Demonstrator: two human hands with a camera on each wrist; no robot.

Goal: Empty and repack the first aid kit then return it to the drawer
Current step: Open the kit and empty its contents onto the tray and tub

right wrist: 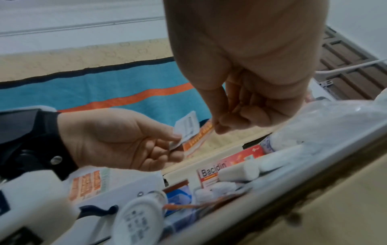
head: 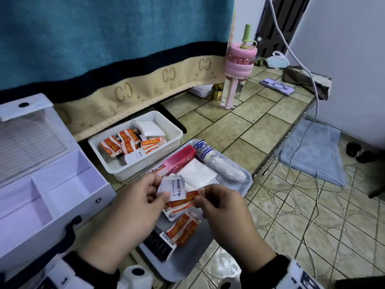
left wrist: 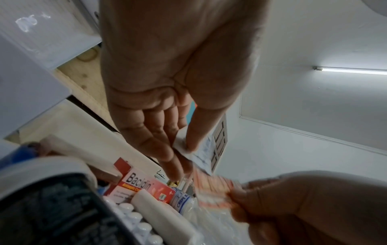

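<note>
Both hands are raised over the gray tray [head: 248, 180] at the counter [head: 260, 130] edge. The left hand [head: 129, 207] pinches a white sachet [head: 174, 186] marked "Alcohol Pad" between thumb and fingers. The right hand [head: 225, 207] pinches an orange-and-white plaster strip [head: 183, 202] by its right end. Strip and sachet overlap, the sachet in front of the strip in the head view. In the left wrist view the strip is blurred.

Kit box [head: 48, 184]: white, lid [head: 27, 126] up, at the left on the counter. Its divided compartments show nothing in them from the head view. A dark handle [head: 70, 228] is on its front.

On the tray: a pink Bacidin carton [head: 175, 161] at the far side, a crepe bandage roll [head: 205, 151] in clear wrap just right of it, and a flat white gauze packet [head: 198, 174] between them and the hands. Nearer are a pill blister [head: 171, 214], partly hidden under the held strip, more orange plaster strips [head: 184, 228], and a dark box [head: 158, 245] with a barcode.

A white bin [head: 176, 130] behind the tray holds more plaster strips, a white sachet and a white packet.

Farther right on the counter are a pink bottle [head: 237, 65], a phone [head: 278, 86], face down, and a face mask [head: 278, 60]. A teal towel [head: 104, 38] hangs behind. A blue mat [head: 312, 151] lies on the tiled floor.
</note>
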